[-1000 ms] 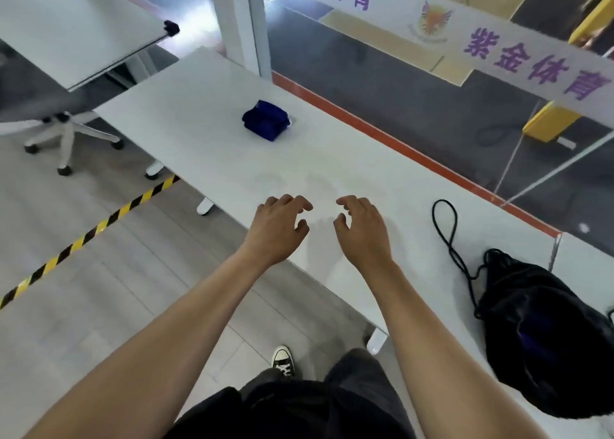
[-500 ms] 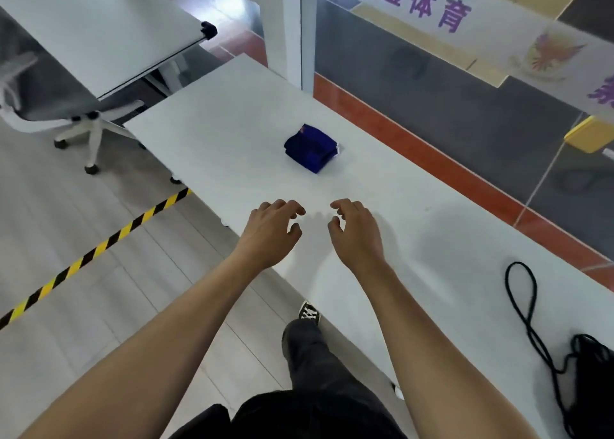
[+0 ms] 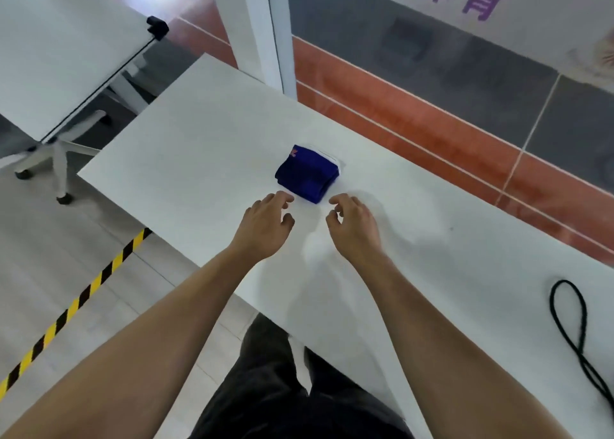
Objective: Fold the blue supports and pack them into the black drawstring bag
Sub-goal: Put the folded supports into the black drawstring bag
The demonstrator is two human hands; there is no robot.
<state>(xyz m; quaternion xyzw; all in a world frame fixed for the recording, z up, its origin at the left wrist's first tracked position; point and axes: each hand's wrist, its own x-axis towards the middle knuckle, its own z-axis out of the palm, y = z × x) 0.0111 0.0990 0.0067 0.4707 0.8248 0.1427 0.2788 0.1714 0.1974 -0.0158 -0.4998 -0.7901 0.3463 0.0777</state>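
Note:
A folded blue support [image 3: 307, 173] lies on the white table [image 3: 186, 159], a small red mark on its far corner. Just in front of it hover my left hand [image 3: 265, 225] and my right hand [image 3: 354, 227], one at each near corner, fingers loosely curled, holding nothing. Neither hand touches the support. Of the black drawstring bag only its cord loop [image 3: 571, 322] shows at the right edge; the bag itself is out of frame.
A glass wall with a white post [image 3: 275, 39] runs along the table's far side. A second white table [image 3: 59, 39] on a wheeled base stands to the left. Yellow-black floor tape [image 3: 76, 305] crosses the floor beside my legs.
I have stepped left along the table; both hands moved forward to the blue support. The black bag has slid out of view on the right, leaving only its cord.

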